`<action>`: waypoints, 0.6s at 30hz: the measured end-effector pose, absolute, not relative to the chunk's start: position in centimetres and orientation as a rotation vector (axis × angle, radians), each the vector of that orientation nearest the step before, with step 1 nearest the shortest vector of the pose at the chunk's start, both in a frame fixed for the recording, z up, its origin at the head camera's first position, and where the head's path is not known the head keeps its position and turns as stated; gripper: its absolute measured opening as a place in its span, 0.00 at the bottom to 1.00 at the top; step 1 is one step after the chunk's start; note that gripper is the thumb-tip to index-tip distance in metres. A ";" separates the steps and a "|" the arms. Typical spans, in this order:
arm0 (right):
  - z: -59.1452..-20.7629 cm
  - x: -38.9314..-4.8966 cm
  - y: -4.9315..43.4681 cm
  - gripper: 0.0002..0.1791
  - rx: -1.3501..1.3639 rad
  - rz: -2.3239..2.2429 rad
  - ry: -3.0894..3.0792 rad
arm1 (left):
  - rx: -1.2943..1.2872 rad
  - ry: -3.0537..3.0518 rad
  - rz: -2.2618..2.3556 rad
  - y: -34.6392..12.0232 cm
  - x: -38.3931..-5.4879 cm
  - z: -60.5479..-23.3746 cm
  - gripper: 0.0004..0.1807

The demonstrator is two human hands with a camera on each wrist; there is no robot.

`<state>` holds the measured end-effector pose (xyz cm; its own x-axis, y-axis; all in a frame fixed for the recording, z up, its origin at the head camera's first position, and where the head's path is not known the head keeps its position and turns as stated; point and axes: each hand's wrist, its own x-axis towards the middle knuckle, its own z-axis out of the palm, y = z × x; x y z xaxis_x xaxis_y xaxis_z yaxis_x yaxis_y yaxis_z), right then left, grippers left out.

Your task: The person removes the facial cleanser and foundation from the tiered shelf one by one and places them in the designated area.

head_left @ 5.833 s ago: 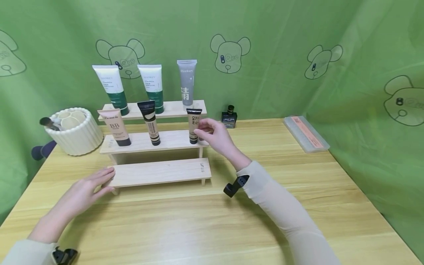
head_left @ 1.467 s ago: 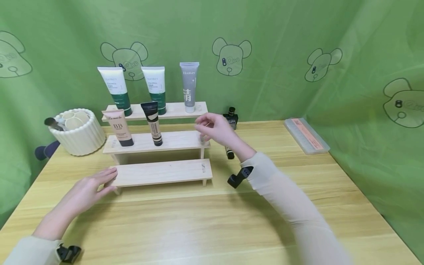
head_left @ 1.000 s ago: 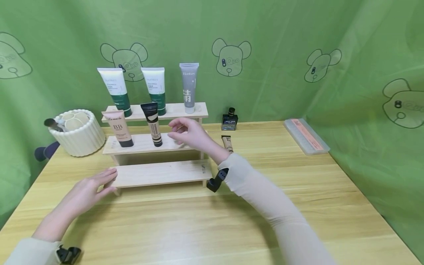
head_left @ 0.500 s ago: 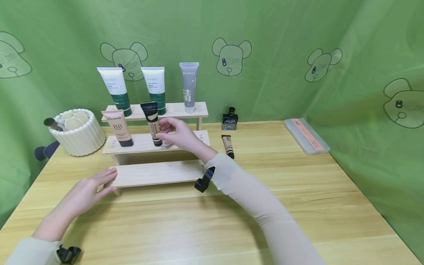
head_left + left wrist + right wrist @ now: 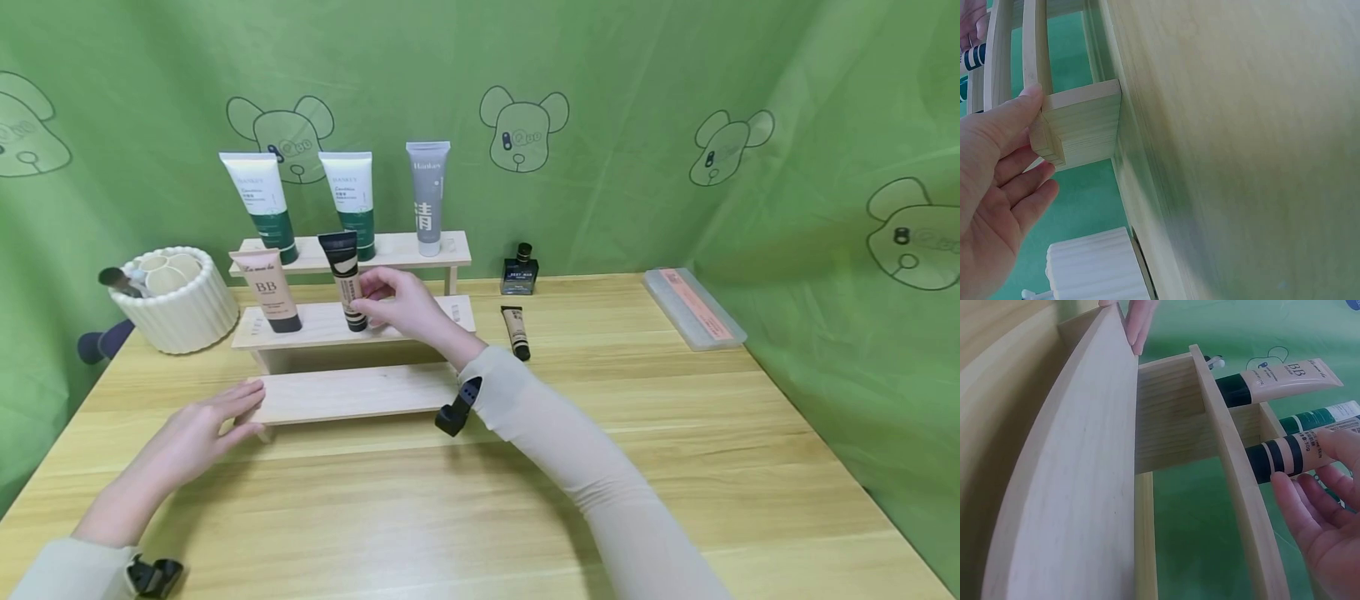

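Note:
My right hand (image 5: 403, 307) pinches a beige tube with black ends (image 5: 347, 283) low on its body, thumb on one side and fingers on the other. The tube stands on its cap on the middle tier of a wooden three-tier display stand (image 5: 420, 321). In the right wrist view, the black cap (image 5: 1260, 464) sits against that tier's board. My left hand (image 5: 198, 429) holds the left end of the lowest tier (image 5: 352, 393). A pink BB cream tube (image 5: 267, 292) stands left of the pinched one. A smaller beige tube (image 5: 516, 332) lies on the table right of the stand.
Two white-and-green tubes (image 5: 258, 196) and a grey tube (image 5: 428, 196) stand on the top tier. A ribbed white pot with brushes (image 5: 176, 308) is at the left. A dark perfume bottle (image 5: 520, 273) and a flat clear case (image 5: 693, 308) are to the right.
The smaller beige tube has gone from the middle tier's right end to the table. My right hand has moved left to the taller tube. My left hand stays at the stand.

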<state>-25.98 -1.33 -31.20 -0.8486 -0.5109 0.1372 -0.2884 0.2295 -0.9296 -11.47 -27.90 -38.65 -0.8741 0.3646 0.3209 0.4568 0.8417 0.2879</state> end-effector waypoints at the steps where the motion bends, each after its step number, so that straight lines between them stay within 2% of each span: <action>1: -31.2 -26.0 -1.3 0.17 -0.761 -1.672 2.311 | -0.628 -2.767 -0.527 -27.9 -11.5 -38.7 0.25; 10: -31.2 -25.8 -0.5 0.15 -0.771 -1.679 2.350 | -0.630 -2.767 -0.530 -27.9 -11.4 -38.6 0.24; 18: -31.0 -25.2 2.2 0.15 -0.756 -1.699 2.342 | -0.617 -2.785 -0.546 -27.9 -11.4 -38.5 0.24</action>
<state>-25.18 2.16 -31.03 -0.8616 -0.4790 0.1681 -0.3084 0.2309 -0.9228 -11.42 -27.91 -38.52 -0.8831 0.3573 0.3042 0.4457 0.8414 0.3057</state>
